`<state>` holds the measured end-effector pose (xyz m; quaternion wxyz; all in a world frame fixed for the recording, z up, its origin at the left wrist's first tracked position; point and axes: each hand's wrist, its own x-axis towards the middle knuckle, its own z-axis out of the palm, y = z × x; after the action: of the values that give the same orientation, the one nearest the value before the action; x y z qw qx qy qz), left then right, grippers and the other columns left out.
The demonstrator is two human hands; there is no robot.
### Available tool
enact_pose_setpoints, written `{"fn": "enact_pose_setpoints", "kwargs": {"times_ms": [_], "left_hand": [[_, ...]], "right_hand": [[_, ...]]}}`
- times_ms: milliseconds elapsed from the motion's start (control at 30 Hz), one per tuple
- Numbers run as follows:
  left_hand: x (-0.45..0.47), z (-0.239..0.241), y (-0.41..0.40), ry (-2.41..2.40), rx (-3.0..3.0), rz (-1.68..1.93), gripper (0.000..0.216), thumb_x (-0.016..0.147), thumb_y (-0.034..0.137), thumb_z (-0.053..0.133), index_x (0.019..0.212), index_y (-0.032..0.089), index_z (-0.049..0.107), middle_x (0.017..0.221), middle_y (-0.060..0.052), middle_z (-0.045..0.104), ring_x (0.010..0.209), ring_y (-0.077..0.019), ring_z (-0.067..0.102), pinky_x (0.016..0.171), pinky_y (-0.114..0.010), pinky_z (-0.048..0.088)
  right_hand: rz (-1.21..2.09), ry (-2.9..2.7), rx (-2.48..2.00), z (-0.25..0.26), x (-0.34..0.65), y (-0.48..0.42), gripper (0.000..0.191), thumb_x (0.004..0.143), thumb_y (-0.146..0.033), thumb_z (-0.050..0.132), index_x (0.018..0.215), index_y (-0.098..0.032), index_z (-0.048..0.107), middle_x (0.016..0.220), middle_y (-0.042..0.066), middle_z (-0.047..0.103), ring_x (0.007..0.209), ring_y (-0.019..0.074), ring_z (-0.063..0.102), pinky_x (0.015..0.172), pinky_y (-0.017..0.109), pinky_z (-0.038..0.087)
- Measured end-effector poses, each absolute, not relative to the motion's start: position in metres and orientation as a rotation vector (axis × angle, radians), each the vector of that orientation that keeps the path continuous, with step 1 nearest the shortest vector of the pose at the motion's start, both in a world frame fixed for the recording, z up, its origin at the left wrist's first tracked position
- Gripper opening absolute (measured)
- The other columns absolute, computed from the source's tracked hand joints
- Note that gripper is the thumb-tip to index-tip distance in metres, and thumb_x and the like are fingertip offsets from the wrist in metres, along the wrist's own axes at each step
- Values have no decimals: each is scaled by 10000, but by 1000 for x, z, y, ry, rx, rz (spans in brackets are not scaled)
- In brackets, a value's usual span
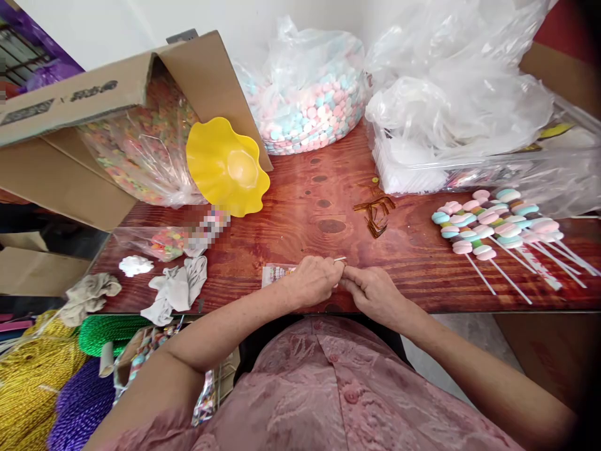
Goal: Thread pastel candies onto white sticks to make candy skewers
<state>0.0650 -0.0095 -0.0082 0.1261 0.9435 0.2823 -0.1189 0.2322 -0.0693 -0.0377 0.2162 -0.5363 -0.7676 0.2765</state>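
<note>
The left hand (314, 280) clamps a candy packet (277, 273) while the right hand (373, 291) pinches a gold twist tie (340, 258) at its neck (steadying it), just nearer than the loose tie pile (375, 216).

Bright, even daylight; soft glare on the plastic bags (451, 94) and glossy table (305, 213); edges bend outward, corners darken, one patch pixelated.

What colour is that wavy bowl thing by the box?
The wavy bowl is bright yellow all over; the head view shows it best.
</note>
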Motion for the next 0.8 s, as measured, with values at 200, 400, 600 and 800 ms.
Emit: {"fn": "enact_pose_setpoints", "kwargs": {"times_ms": [200,400,600,800], "left_hand": [[46,9,17,642,2454,-132,977,700,501,795,1469,118,331,1402,-202,531,1274,-324,523,997,-393,424],[41,12,30,692,1998,-280,426,720,464,764,989,161,633,766,19,643,691,-160,598,635,-248,419],[51,-1,16,894,2214,-126,258,727,349,743,878,166,642,768,4,624,709,-162,570,621,-246,382],[42,4,16,807,2223,-287,277,664,329,786,804,180,599,681,28,563,629,-147,521,566,-248,341]], "right_hand": [[352,-2126,-1274,-49,245,-67,273,969,-192,430,882,-174,688,737,30,698,654,140,600,625,261,359],[-267,-2322,-1093,-15,268,-54,224,948,-176,479,875,-207,688,662,5,631,630,139,478,631,311,260],[35,-2530,-1328,-7,258,-39,239,923,-191,450,783,-176,643,625,15,622,551,123,456,569,303,188],[156,-2687,-1180,7,258,-28,204,871,-144,466,819,-182,660,734,46,675,653,139,510,629,311,229]]}}
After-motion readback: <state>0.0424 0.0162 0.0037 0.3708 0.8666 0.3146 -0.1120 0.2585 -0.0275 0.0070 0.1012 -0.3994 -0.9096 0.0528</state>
